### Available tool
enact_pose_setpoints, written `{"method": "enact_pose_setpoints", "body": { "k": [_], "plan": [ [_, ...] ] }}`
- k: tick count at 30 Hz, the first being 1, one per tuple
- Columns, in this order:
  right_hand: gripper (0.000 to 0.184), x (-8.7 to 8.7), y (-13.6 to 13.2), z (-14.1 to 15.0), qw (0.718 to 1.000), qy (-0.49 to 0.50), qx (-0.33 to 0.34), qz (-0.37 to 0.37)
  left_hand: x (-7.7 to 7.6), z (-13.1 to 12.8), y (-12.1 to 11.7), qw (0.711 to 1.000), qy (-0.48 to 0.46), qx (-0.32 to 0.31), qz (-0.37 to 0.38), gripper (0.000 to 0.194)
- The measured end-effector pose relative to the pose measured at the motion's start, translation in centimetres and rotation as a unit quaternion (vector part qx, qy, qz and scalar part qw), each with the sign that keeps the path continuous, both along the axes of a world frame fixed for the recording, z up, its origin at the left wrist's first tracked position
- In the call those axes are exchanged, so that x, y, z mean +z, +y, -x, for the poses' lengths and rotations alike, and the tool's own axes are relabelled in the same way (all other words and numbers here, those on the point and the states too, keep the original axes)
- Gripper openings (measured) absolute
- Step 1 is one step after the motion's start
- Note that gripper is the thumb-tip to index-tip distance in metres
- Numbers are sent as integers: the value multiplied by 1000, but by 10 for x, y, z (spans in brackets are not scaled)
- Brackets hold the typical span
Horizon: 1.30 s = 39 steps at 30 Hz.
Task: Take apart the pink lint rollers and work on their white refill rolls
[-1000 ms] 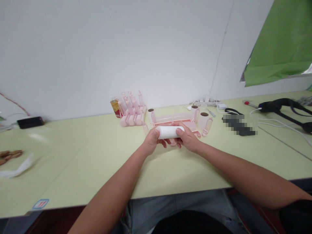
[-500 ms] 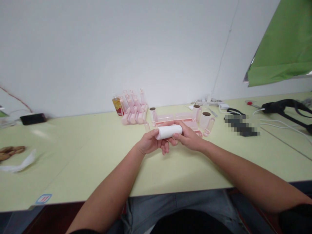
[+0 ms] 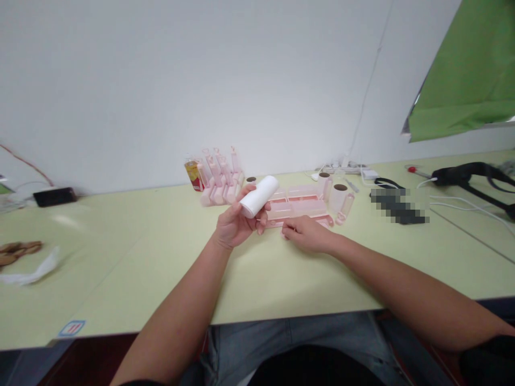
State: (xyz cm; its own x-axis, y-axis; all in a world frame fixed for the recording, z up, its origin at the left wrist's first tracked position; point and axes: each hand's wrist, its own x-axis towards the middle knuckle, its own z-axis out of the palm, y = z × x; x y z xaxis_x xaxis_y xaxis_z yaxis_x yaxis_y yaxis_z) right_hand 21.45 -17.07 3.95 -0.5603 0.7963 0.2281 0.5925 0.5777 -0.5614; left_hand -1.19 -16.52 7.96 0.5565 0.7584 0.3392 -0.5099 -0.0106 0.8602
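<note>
Just above the counter (image 3: pixel 169 257), near its middle, the left hand (image 3: pixel 233 228) has its fingers wrapped round a white roll (image 3: pixel 260 197), thumb on the near side, fingertips showing beneath. Roll clear of the surface, tilted, far end higher and to the right. Right hand (image 3: pixel 309 234) low, just right of it and apart from the roll; fingers curled inward at a small pink piece (image 3: pixel 284 235), mostly hidden, so cannot tell whether they grip it or only touch it. Directly beyond the right hand: pink trays (image 3: pixel 298 208), long and shallow, lying flat, the nearest partly covered by the hand. To their right, two upright rolls (image 3: pixel 338 199) with brown openings on top; a translucent pink tube (image 3: pixel 348 203) beside the nearer one. Another brown-topped roll (image 3: pixel 251 180) shows in part behind the held one. Left of that, a cluster of pink holders (image 3: pixel 220 190) with looped tops, a yellow-and-red packet (image 3: pixel 194 176) beside it. Farther right: white cables (image 3: pixel 458 202), a dark object (image 3: pixel 402 209) blurred into blocks, black headgear (image 3: pixel 462 179). Far left: a black device (image 3: pixel 54 196) by the wall, brown pieces (image 3: pixel 18 251) and a white scrap (image 3: pixel 34 269) nearer. Green cloth (image 3: pixel 466 69) hangs at upper right.
</note>
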Motion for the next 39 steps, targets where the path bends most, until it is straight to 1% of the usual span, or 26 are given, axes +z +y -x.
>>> {"method": "enact_pose_setpoints", "body": {
  "k": [2,5,9,11,13,16,18,21,23,25,28,30,34,36,39],
  "plan": [
    [21,2,-4,1,999,-31,-12,-14,-1,1,1,1000,2,-6,7,67],
    [19,3,-7,1,998,-59,-17,-13,-6,1,4,999,36,3,17,63],
    [17,1,-9,0,997,-76,8,-6,-9,-3,5,996,77,34,10,81],
    [17,2,-10,1,997,-79,17,-14,-9,-5,4,994,95,59,0,92],
    [16,2,-11,2,995,-89,13,-31,-9,-7,4,990,113,79,-12,101],
    [24,3,-14,4,991,-119,7,-57,-11,-9,4,988,132,80,-26,106],
    [34,2,-16,5,988,-140,12,-58,-13,-9,5,987,141,70,-34,102],
    [45,-1,-19,6,985,-162,20,-54,-19,-9,8,985,155,58,-40,83],
    [48,-3,-19,7,984,-169,24,-57,-22,-8,9,985,164,50,-36,72],
    [44,-4,-19,7,982,-174,36,-59,-24,-8,10,984,172,34,-30,66],
    [30,-5,-18,8,981,-178,58,-55,-26,-8,10,984,178,7,-10,63],
    [27,-5,-17,7,982,-171,65,-53,-26,-9,9,984,177,0,6,58],
    [19,-5,-16,5,983,-157,81,-47,-26,-10,7,984,178,7,12,51],
    [16,-6,-16,5,984,-159,76,-42,-26,-10,8,983,184,15,8,52],
    [17,-6,-17,5,986,-150,61,-41,-27,-9,9,979,201,27,-5,50]
  ]
}}
